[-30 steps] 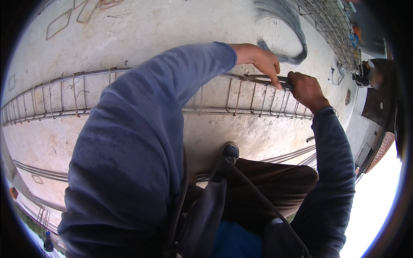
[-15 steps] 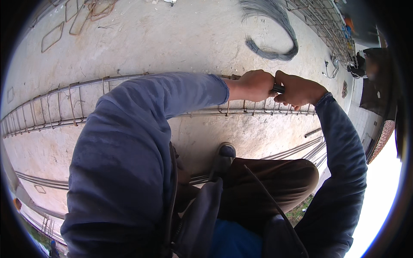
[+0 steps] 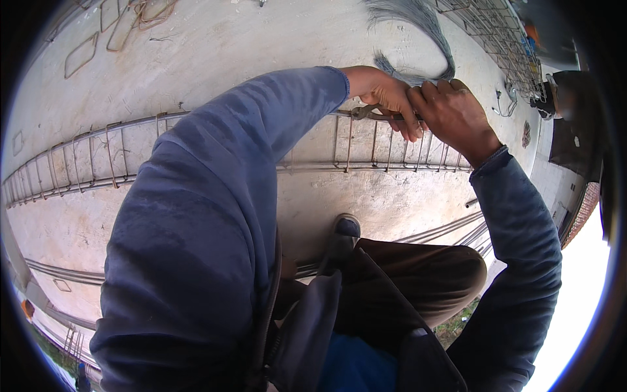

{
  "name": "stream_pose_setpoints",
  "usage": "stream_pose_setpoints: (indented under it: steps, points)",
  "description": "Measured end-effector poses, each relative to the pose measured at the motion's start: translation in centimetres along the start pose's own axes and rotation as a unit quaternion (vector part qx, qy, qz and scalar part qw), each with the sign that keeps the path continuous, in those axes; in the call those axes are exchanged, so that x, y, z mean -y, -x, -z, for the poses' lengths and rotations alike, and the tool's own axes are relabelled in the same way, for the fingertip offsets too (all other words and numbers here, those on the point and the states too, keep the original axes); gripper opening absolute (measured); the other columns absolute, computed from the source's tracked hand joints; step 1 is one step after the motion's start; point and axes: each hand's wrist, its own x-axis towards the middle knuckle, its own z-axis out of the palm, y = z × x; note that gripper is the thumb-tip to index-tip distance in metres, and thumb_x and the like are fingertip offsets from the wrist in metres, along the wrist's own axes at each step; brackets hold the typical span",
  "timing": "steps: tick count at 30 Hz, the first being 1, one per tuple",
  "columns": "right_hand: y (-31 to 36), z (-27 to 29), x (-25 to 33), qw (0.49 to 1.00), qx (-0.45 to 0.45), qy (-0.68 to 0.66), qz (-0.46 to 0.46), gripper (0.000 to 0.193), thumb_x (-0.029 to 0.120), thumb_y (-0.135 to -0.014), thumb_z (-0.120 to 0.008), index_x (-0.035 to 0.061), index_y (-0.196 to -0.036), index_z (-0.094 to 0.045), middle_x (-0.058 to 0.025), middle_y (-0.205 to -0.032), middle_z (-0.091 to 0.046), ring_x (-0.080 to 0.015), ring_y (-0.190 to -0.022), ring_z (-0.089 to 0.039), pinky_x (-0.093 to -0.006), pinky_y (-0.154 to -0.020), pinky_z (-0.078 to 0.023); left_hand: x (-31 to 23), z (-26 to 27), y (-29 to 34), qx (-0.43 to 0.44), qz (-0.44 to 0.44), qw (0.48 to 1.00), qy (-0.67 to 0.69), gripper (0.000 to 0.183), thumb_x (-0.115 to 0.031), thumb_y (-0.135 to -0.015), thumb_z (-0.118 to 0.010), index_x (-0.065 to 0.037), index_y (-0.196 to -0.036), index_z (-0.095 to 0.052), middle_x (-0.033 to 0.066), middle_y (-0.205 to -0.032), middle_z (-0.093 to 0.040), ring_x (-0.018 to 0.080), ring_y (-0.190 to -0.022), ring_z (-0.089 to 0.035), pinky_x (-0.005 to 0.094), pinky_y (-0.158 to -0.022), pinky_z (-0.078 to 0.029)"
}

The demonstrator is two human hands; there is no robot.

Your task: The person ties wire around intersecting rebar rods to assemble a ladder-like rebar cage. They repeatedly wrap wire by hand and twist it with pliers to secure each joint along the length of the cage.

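A long reinforcing-bar cage [image 3: 349,147] of thin steel bars and rectangular stirrups lies across the floor. My left hand [image 3: 385,95] is over its far bar, fingers apart and loosely bent downward, with nothing visible in them. A small dark metal piece [image 3: 359,113] lies at the bar beside that hand; its kind is unclear. Close against the left fingers, my right hand [image 3: 454,117] is closed, knuckles up. Whatever lies inside its grip is hidden.
A curved bundle of thin grey wire [image 3: 434,46] lies beyond my hands. Loose stirrups [image 3: 81,55] are at the far left, more cages [image 3: 486,29] at the far right. Long bars [image 3: 450,225] lie near my bent knee [image 3: 457,268]. Someone's foot [image 3: 542,104] shows at the right.
My left fist has loosened and moved slightly up, fingers now pointing down. My right hand has turned knuckles up. The dark handle end between them is no longer visible.
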Motion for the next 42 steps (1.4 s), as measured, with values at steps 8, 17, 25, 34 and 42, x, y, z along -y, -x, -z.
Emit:
stream_pose_setpoints:
  steps: [8,17,25,34,42]
  points:
    - [-4.6,0.1,-3.8,0.949,0.287,-0.109,-0.071,0.033,0.018,-0.081,-0.082,0.0056,-0.109,-0.072,-0.0176,-0.095,-0.078,-0.035,-0.086,-0.078,-0.0475,-0.08,-0.061,0.9,-3.6,-1.4,-0.345,0.026,0.91,-0.229,0.051,-0.046,-0.103,-0.068,-0.001,-0.127,-0.068,0.0193,-0.112,-0.077,0.0357,-0.109,-0.073,0.0446,-0.096,-0.057]
    - [2.6,-5.1,1.1,0.935,0.051,-0.252,-0.245,0.029,0.028,-0.105,-0.067,0.0036,-0.12,-0.065,-0.0137,-0.085,-0.075,-0.0323,-0.076,-0.076,-0.0443,-0.068,-0.059,-2.4,2.7,6.9,-0.353,-0.065,0.885,-0.297,0.088,-0.061,-0.088,-0.082,-0.011,-0.155,-0.054,0.0229,-0.148,-0.059,0.0364,-0.14,-0.058,0.0447,-0.107,-0.056]
    - [8.0,-6.7,9.8,0.534,0.07,-0.774,-0.331,0.056,0.051,-0.112,-0.058,-0.0025,-0.105,-0.074,-0.0092,-0.091,-0.076,-0.0173,-0.088,-0.071,-0.0339,-0.086,-0.058,-1.3,8.5,9.2,-0.448,0.07,0.871,-0.192,0.055,-0.05,-0.103,-0.069,-0.011,-0.142,-0.066,0.0153,-0.135,-0.07,0.0251,-0.114,-0.073,0.0455,-0.107,-0.054]
    - [7.5,-7.1,14.2,0.647,0.032,-0.671,-0.36,0.054,0.045,-0.112,-0.057,-0.0056,-0.096,-0.068,-0.0206,-0.071,-0.067,-0.0373,-0.07,-0.071,-0.0472,-0.069,-0.055,-2.3,6.7,9.5,-0.385,0.171,0.873,-0.244,0.047,-0.044,-0.106,-0.066,-0.012,-0.142,-0.066,0.0132,-0.138,-0.07,0.0225,-0.11,-0.072,0.0439,-0.107,-0.053]
    - [9.4,-9.4,15.2,0.703,0.077,-0.636,-0.307,0.051,0.043,-0.11,-0.058,-0.0029,-0.091,-0.067,-0.0304,-0.08,-0.069,-0.052,-0.085,-0.068,-0.0572,-0.078,-0.053,-2.8,6.5,7.0,-0.373,0.219,0.869,-0.24,0.044,-0.041,-0.106,-0.067,-0.011,-0.138,-0.068,0.0139,-0.133,-0.071,0.0247,-0.111,-0.072,0.0408,-0.1,-0.055]
